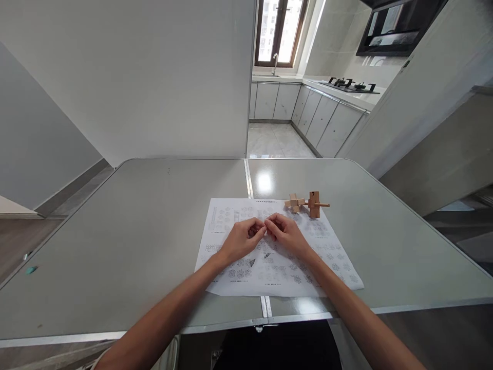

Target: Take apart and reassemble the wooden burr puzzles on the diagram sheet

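My left hand (pixel 243 237) and my right hand (pixel 285 232) meet over the middle of a printed paper sheet (pixel 231 216), fingertips touching in a pinch. Both sets of fingers are curled together; whatever sits between them is too small to name. A wooden puzzle piece (pixel 307 203), made of crossed sticks and a small block with a dark mark, lies on the sheet's far right corner, a short way beyond my right hand.
The sheet lies on a grey folding table (pixel 134 231) with a metal seam down its middle. A small teal object (pixel 31 269) rests near the table's left edge. Beyond are a white wall and a kitchen with cabinets, sink and stove.
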Motion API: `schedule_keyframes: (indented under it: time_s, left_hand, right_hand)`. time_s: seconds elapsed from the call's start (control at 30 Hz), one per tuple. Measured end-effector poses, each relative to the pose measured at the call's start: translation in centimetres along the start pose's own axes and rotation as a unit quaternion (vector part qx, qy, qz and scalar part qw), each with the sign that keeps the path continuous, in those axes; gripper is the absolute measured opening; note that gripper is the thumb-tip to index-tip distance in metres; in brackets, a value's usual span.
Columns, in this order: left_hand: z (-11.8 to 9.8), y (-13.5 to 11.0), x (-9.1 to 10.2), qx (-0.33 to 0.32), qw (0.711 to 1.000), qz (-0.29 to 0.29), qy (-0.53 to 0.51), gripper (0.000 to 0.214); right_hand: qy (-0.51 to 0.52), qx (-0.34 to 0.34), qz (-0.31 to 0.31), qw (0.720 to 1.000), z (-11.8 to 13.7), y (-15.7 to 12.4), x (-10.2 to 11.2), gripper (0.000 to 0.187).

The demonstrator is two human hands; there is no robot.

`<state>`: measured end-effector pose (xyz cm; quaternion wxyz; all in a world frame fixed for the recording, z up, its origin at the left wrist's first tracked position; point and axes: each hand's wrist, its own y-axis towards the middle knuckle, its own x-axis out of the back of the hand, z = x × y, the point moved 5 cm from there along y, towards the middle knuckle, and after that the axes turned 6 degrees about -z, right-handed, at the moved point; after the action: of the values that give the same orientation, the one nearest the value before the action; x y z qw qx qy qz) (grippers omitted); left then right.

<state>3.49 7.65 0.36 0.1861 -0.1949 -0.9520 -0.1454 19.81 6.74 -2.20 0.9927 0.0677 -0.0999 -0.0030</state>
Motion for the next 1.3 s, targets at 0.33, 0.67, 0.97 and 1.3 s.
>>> schedule_keyframes:
  time_s: [0.33,0.67,0.97,1.3]
  left_hand:
    - [0.3,-0.2,0.2,-0.016,1.000,-0.008,-0.010,0.031]
    - [0.4,-0.2,0.7,-0.025,1.000,-0.007,-0.008,0.030]
    - [0.6,-0.1,1.3,-0.004,0.999,-0.032,-0.006,0.023]
    - [1.3,0.8,2.1,0.038,0.996,-0.055,-0.064,0.019]
  right_hand:
    - [-0.015,0.006,-0.020,1.000,-0.1,0.1,-0.1,0.037]
    - [-0.033,0.010,-0.044,0.998,-0.2,0.2,-0.3,0.041]
    - [-0.041,0.006,-0.045,0.998,0.0,0.1,-0.3,0.037]
    - [-0.031,0.008,-0.047,0.998,0.2,0.3,-0.2,0.035]
